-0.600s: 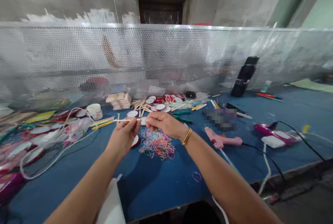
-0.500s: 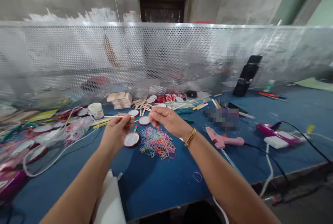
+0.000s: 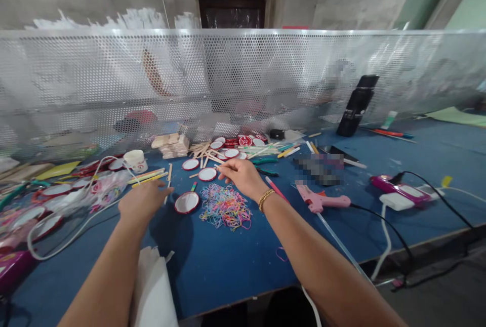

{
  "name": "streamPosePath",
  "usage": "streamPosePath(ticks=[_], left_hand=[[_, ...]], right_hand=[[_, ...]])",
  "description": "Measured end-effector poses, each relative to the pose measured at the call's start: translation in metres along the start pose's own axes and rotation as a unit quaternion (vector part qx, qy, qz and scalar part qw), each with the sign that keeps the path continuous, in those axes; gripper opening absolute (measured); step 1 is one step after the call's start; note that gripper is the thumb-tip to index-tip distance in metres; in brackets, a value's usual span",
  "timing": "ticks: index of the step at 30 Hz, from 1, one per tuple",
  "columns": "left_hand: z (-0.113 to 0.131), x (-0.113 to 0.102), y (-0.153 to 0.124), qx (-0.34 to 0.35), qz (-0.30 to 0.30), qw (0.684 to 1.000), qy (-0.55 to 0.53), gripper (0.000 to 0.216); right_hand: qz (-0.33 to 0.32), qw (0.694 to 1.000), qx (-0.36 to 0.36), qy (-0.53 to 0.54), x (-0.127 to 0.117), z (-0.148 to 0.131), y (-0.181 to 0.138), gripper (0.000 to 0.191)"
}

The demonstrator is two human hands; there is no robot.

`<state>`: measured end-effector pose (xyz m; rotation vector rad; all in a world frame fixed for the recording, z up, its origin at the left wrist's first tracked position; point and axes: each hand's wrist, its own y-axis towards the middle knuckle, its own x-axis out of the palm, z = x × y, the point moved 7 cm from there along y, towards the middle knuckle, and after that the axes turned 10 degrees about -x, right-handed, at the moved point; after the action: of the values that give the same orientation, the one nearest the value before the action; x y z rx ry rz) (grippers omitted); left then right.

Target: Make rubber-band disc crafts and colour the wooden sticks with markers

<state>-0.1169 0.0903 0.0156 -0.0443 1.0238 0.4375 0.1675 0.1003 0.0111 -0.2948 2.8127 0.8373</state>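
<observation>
My left hand (image 3: 144, 199) is low over the table on the left, fingers closed around a thin wooden craft stick (image 3: 169, 172) that points away from me. Beside it lies a red-rimmed round lid (image 3: 187, 202), white inside. My right hand (image 3: 242, 176), with a gold bracelet at the wrist, is pinched at the near end of the wooden stick pile (image 3: 203, 151). A small pale tip shows at its fingertips, too small to name. Just below that hand is a heap of colourful rubber bands (image 3: 226, 208).
A pink glue gun (image 3: 321, 199) with its cord lies right of my right arm. Behind are a paper cup (image 3: 135, 161), stacked wooden pieces (image 3: 170, 146) and a black bottle (image 3: 358, 106). A purple power strip (image 3: 404, 189) lies at right. A perforated metal screen (image 3: 243, 79) borders the table.
My left hand has moved left and down, away from my right hand, and its stick has turned from sideways to pointing away. My right hand has stayed by the stick pile, still pinched.
</observation>
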Motion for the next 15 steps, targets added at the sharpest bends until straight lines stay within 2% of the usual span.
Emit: streamPosePath(ticks=[1,3,4,6,9,11,15], left_hand=[[0.007,-0.005,-0.003,0.011,0.040,0.998,0.047,0.035],[0.031,-0.006,-0.014,0.082,0.060,0.995,0.018,0.037],[0.043,-0.003,-0.021,0.109,0.048,0.992,-0.039,0.037],[0.064,0.010,-0.033,0.140,-0.018,0.975,-0.172,0.038],[0.078,0.036,-0.048,0.118,-0.137,0.931,-0.316,0.045],[0.080,0.047,-0.054,0.094,-0.182,0.908,-0.365,0.046],[0.074,0.052,-0.055,0.048,-0.207,0.883,-0.418,0.044]], right_hand=[[-0.004,1.000,-0.001,0.001,0.003,0.000,-0.001,0.022],[-0.021,1.000,-0.003,0.016,0.009,0.000,-0.002,0.023],[-0.034,0.999,-0.005,0.028,0.013,0.000,-0.002,0.024],[-0.066,0.996,-0.009,0.054,0.020,0.000,-0.003,0.024],[-0.093,0.992,-0.011,0.082,0.027,0.000,-0.004,0.026],[-0.101,0.990,-0.010,0.094,0.029,0.000,-0.004,0.028],[-0.107,0.987,-0.005,0.123,0.035,0.002,-0.006,0.031]])
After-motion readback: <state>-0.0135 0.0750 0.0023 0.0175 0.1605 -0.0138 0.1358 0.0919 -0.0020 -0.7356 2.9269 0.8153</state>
